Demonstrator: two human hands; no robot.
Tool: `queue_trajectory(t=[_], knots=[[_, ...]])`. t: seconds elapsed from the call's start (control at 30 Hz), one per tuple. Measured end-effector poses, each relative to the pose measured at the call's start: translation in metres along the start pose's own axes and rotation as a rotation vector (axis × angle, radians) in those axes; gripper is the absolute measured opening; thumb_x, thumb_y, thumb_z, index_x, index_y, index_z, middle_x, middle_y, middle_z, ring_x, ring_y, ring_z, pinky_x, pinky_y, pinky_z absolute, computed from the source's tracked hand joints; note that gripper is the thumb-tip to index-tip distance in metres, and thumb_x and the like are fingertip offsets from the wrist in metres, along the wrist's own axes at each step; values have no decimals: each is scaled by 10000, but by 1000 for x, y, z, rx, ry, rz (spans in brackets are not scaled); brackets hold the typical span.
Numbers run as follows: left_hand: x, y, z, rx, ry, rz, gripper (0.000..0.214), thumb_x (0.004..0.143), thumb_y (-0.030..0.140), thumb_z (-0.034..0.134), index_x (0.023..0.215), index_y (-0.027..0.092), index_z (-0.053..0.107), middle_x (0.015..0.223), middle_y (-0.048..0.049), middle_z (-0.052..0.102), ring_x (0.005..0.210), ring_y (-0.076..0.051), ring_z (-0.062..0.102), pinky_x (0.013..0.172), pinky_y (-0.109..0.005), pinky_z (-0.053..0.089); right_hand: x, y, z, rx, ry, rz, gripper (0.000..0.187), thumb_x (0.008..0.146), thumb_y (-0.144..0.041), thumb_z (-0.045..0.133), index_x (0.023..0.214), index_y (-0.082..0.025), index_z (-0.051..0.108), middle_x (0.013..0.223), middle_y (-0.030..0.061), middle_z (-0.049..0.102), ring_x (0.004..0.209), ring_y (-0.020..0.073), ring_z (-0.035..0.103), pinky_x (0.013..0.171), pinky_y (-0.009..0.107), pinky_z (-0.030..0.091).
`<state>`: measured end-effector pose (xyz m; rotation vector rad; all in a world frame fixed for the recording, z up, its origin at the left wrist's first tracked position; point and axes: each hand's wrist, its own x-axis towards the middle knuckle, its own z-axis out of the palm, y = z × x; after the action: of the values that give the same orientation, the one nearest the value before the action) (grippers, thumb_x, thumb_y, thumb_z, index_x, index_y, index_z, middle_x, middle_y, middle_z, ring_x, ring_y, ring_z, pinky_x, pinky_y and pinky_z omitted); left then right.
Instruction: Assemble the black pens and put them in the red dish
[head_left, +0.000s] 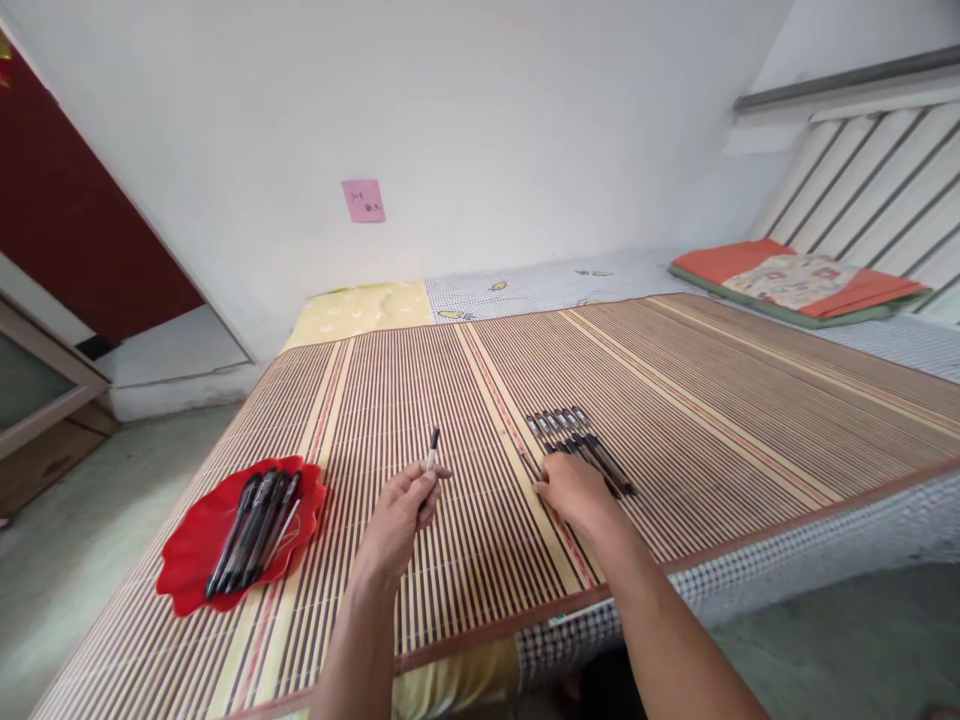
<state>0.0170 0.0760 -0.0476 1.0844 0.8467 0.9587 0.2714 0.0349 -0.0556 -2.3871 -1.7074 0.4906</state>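
My left hand [401,512] is closed around a pen [433,447] whose black tip points up and away from me, above the striped bamboo mat [420,400]. My right hand [574,492] rests on the mat, fingers curled at the near end of a row of several black pens [574,435] laid side by side. Something thin shows at its fingertips, but I cannot make out whether it is held. A red scalloped plate [187,570] with several more black pens [255,530] sits on the mat to the left of my left hand.
The mat covers a bed against a white wall with a pink sticky note [363,200]. A folded orange and green cushion [795,282] lies at the far right by a slatted headboard. The bed edge runs just before my arms; floor lies to the left.
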Motion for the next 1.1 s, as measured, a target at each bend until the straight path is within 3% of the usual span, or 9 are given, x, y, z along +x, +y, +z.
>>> queue_trajectory(t=[0.1, 0.2, 0.33, 0.43, 0.57, 0.67, 0.87, 1.0, 1.1], knots=[[0, -2, 1, -10, -23, 14, 342, 746, 436, 846, 875, 151, 708, 607, 72, 400, 493, -57, 269, 468, -222, 180, 2, -7, 3, 105, 12, -39, 94, 856, -130, 655, 777, -134, 707, 882, 166, 765, 889, 270, 727, 736, 328, 448], [0, -5, 5, -26, -18, 27, 349, 741, 448, 862, 866, 160, 710, 619, 71, 409, 497, -56, 259, 472, -226, 176, -1, -20, 0, 276, 28, -147, 130, 924, -206, 589, 841, -160, 678, 845, 79, 744, 797, 188, 704, 702, 279, 471], [-1, -6, 11, -13, -21, 31, 366, 736, 467, 874, 863, 162, 718, 624, 57, 482, 484, -52, 237, 470, -241, 169, -12, -45, -3, 864, -59, -322, 193, 937, -368, 583, 870, -191, 621, 607, -41, 601, 519, 114, 549, 542, 241, 424], [-4, -7, 14, 19, -72, 41, 343, 793, 466, 843, 885, 155, 730, 648, 40, 540, 496, -53, 246, 480, -242, 181, -18, -63, 0, 1168, -91, -380, 226, 857, -414, 691, 839, -195, 641, 565, -62, 552, 482, 101, 475, 502, 245, 382], [-6, -8, 13, 13, -117, 40, 303, 806, 410, 849, 835, 147, 703, 716, 6, 643, 514, -50, 285, 503, -238, 207, -20, -73, -1, 1168, 3, -415, 198, 813, -378, 759, 814, -194, 688, 727, -12, 648, 633, 120, 566, 600, 264, 445], [-7, -8, 13, 10, -119, 42, 294, 800, 394, 854, 815, 148, 694, 700, 10, 643, 525, -57, 311, 518, -239, 220, -21, -70, -8, 1179, 7, -405, 226, 827, -412, 766, 866, -193, 722, 737, -9, 647, 604, 113, 535, 564, 261, 422], [-10, -6, 17, 74, -187, 24, 273, 808, 375, 846, 784, 150, 694, 701, 9, 639, 566, -74, 364, 567, -244, 263, -22, -60, -24, 1443, 197, -332, 296, 880, -474, 744, 994, -201, 766, 834, 17, 671, 620, 95, 535, 531, 233, 393], [-11, -4, 19, 93, -212, 20, 258, 801, 364, 854, 797, 157, 700, 707, 11, 645, 601, -90, 429, 603, -247, 307, -23, -61, -26, 1429, 173, -380, 251, 863, -434, 772, 927, -192, 776, 642, -19, 594, 578, 99, 508, 521, 230, 387], [-11, -3, 19, 89, -207, 32, 270, 788, 369, 866, 797, 156, 700, 703, 10, 649, 611, -93, 454, 614, -248, 321, -25, -64, -27, 1421, 153, -401, 241, 860, -425, 769, 891, -186, 766, 719, 4, 652, 588, 100, 542, 517, 232, 416]])
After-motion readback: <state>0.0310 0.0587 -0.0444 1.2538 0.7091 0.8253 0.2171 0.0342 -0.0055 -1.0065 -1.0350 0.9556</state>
